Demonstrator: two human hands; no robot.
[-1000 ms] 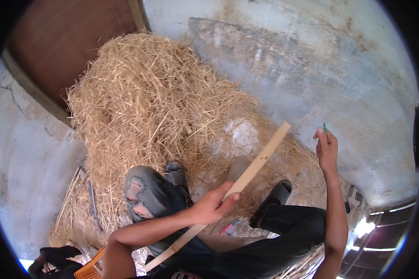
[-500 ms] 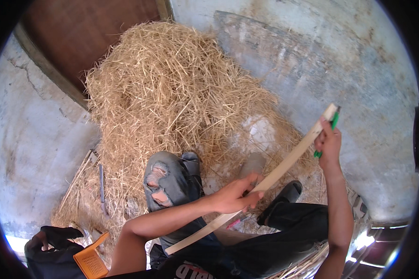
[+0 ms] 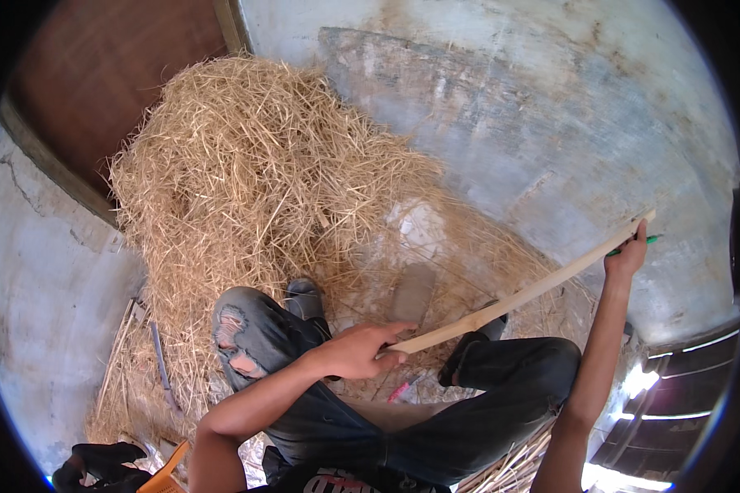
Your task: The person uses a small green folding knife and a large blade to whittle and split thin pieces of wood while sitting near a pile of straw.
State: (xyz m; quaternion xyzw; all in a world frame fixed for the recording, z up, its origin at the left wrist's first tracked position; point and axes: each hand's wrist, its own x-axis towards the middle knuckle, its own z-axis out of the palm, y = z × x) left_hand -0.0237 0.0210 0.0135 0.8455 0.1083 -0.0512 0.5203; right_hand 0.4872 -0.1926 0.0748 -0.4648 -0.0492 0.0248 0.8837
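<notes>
A long, pale, flat wooden strip (image 3: 520, 297) slants across in front of me, rising toward the right. My left hand (image 3: 360, 349) grips its lower end, thumb and fingers on either side, above my bent legs. Near the upper end, my right hand (image 3: 627, 256) is closed around the strip. The same hand also holds a slim green object (image 3: 653, 239) crosswise; fingers cover most of it, and its kind is unclear. Beneath the strip, a grey-brown block (image 3: 412, 292) rests on the straw-strewn floor.
A big straw heap (image 3: 247, 164) stands against a brown door (image 3: 115, 74) and a stained wall (image 3: 543, 140). A dark, narrow blade-like tool (image 3: 164, 367) lies at left. An orange plastic item (image 3: 166, 475) and black cloth (image 3: 107, 462) are lower left. Thin sticks (image 3: 514, 462) lie lower right.
The strip has moved right relative to my left hand, which now holds its lower end instead of its middle. My right hand has moved outward to the right and lower. The view has shifted.
</notes>
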